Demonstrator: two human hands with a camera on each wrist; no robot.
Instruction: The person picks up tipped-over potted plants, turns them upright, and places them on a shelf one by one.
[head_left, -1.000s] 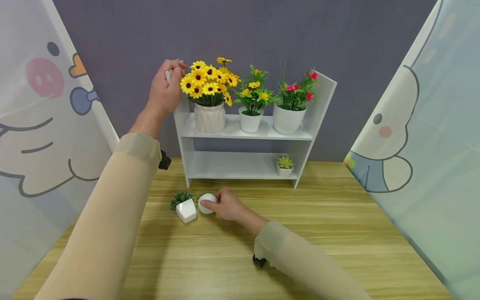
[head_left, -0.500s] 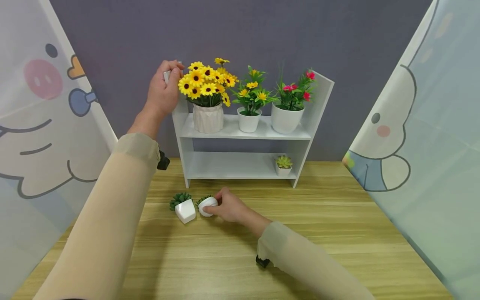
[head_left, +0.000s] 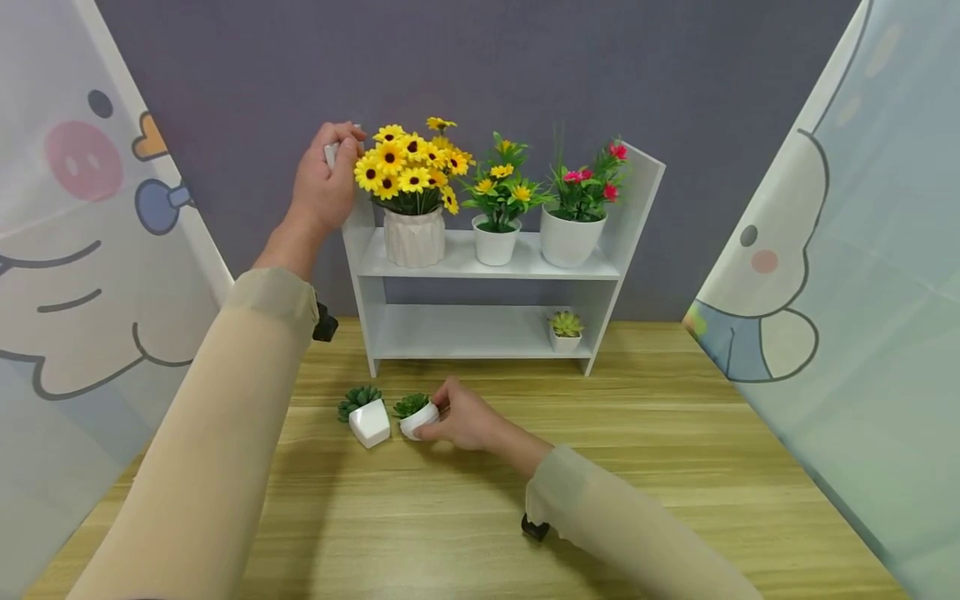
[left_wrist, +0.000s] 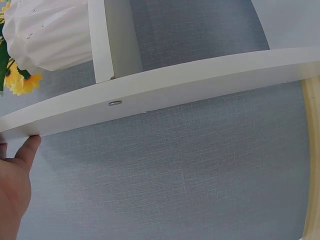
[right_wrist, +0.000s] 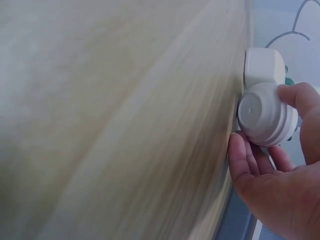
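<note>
My left hand (head_left: 327, 179) grips the upper end of the left side panel of a white two-tier shelf (head_left: 487, 272). In the left wrist view, fingertips (left_wrist: 33, 142) press against that panel (left_wrist: 165, 82). On the table, my right hand (head_left: 467, 419) holds a small round white pot (head_left: 418, 422) with a green succulent (head_left: 410, 405), thumb on one side and fingers on the other. The pot is tilted, its plant leaning left; in the right wrist view its underside (right_wrist: 251, 111) shows. Just left of it, a square white pot (head_left: 371, 423) with a dark green succulent (head_left: 360, 402) lies on its side.
On the upper shelf stand yellow daisies in a ribbed pot (head_left: 415, 238), a yellow-flowered plant (head_left: 496, 246) and a red-flowered plant (head_left: 573, 240). A light green succulent (head_left: 566, 332) sits at the lower shelf's right end. The wooden table (head_left: 420, 517) extends in front.
My right hand has turned the round pot from lying bottom-toward-me to a more upright tilt, so its succulent now shows. The left hand keeps its grip on the panel.
</note>
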